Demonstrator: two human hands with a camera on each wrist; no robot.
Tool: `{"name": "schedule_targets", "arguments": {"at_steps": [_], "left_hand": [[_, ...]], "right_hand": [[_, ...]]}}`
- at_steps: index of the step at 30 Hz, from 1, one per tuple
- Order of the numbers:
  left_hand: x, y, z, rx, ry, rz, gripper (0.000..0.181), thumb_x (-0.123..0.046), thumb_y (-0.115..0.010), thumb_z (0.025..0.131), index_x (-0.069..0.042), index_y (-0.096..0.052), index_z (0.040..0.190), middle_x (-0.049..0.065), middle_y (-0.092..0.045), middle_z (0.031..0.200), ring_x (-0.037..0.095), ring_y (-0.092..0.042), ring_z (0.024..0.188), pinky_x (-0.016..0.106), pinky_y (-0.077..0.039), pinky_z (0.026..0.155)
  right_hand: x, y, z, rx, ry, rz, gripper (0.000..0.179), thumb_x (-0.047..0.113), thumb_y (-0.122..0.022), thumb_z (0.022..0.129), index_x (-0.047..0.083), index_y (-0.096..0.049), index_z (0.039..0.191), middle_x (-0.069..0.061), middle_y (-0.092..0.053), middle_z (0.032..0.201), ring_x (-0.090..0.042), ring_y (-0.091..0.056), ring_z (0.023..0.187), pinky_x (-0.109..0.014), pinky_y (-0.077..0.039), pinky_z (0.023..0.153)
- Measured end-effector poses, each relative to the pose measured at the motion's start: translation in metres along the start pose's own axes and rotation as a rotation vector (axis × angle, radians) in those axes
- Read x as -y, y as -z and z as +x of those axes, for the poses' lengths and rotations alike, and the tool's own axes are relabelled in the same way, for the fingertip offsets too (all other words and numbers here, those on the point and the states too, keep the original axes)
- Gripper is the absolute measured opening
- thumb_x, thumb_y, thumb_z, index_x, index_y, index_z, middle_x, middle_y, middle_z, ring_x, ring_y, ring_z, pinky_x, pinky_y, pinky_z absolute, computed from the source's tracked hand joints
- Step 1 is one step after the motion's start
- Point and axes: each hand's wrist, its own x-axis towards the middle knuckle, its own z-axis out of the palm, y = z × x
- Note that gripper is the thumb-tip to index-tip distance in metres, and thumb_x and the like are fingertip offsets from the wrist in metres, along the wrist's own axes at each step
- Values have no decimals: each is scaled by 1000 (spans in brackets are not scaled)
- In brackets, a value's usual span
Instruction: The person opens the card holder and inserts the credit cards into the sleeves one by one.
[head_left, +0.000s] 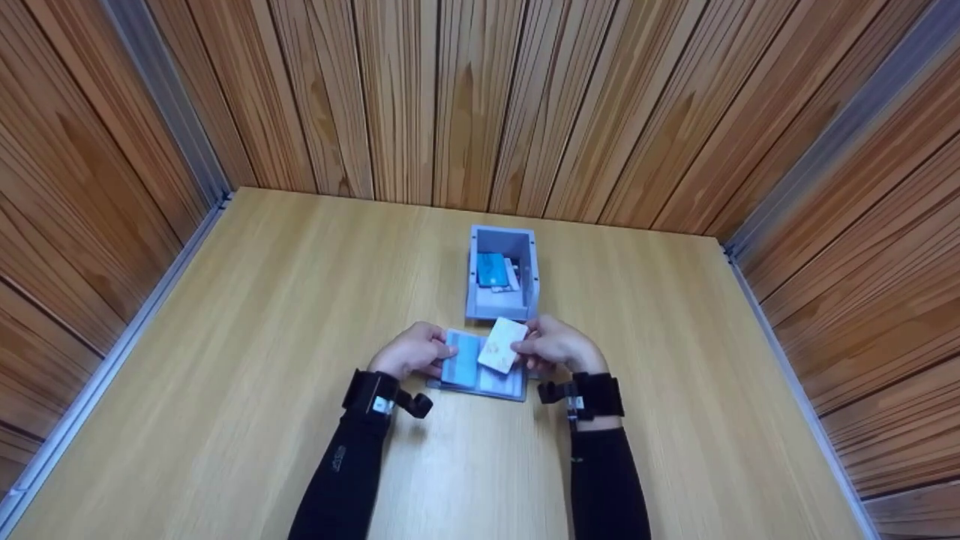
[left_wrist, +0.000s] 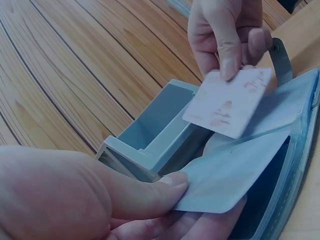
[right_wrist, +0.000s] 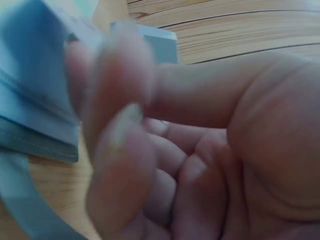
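A card holder (head_left: 500, 385) with translucent pages lies spread on the table, and its strap with a snap (left_wrist: 281, 62) shows in the left wrist view. My left hand (head_left: 412, 350) pinches a pale blue page (left_wrist: 230, 175) of it, thumb on top and fingers underneath. Whether a card sits inside that page, I cannot tell. Between thumb and fingers, my right hand (head_left: 561, 346) holds a white card (head_left: 501, 346) with faint reddish print, tilted above the other side of the holder. In the right wrist view the right fingers (right_wrist: 125, 165) hide most of the card.
Just beyond the holder stands a grey open-topped box (head_left: 501, 307). A blue card (head_left: 491, 270) and several other small items lie inside it. Wooden plank walls (head_left: 465, 105) border the table (head_left: 315, 300) at the back and both sides.
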Motion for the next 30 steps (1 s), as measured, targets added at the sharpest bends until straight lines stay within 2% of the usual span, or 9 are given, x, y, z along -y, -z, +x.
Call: {"name": "schedule_targets", "arguments": {"at_steps": [5,10,14,18,23,27,30], "left_hand": [[0,1,0,-10,8,7,19,-10,-69,105,-10,-60,89,0,-57,85,14,-63,78,23,-58,67],[-1,-1,0,-10,14,14,16,-10,-69,105,-9,-61,91,1,-59,85,15,-64,78,23,-58,67],[-2,-2,0,-11,17,9,9,-9,-69,105,-6,-65,97,2,-62,88,15,-66,79,23,-59,67],[0,-3,1,-13,12,3,6,-8,-68,105,-4,-66,102,2,-62,88,15,-66,78,22,-59,67],[-1,-2,2,-19,22,11,8,-9,-69,105,-6,-65,99,2,-61,88,14,-65,78,22,-58,66],[-1,-2,2,-10,21,4,13,-8,-69,105,-8,-61,94,1,-61,87,13,-65,76,21,-58,64],[-1,-2,2,-5,16,-5,16,-8,-69,105,-9,-59,92,1,-60,88,13,-65,75,21,-58,63]], "right_hand": [[4,-7,4,-10,-4,-26,15,17,-72,105,6,-66,113,0,-71,78,-10,-59,60,-26,-46,59],[7,-14,6,-21,-4,-71,15,17,-77,101,7,-66,104,1,-69,73,-9,-57,57,-24,-45,55],[6,-17,7,9,20,-109,16,17,-80,99,8,-67,98,2,-66,70,-9,-56,58,-22,-44,54],[8,-21,10,15,10,-97,19,16,-82,96,8,-66,101,2,-65,71,-8,-55,59,-21,-45,54],[9,-26,12,-19,-16,-50,23,14,-83,95,8,-63,103,1,-66,74,-7,-55,58,-20,-45,54],[9,-32,14,-23,39,-67,15,14,-82,97,7,-70,92,3,-70,71,-5,-54,54,-19,-44,52],[10,-36,16,-19,71,-96,17,16,-81,98,8,-76,84,4,-72,67,-4,-53,51,-19,-40,49]]}}
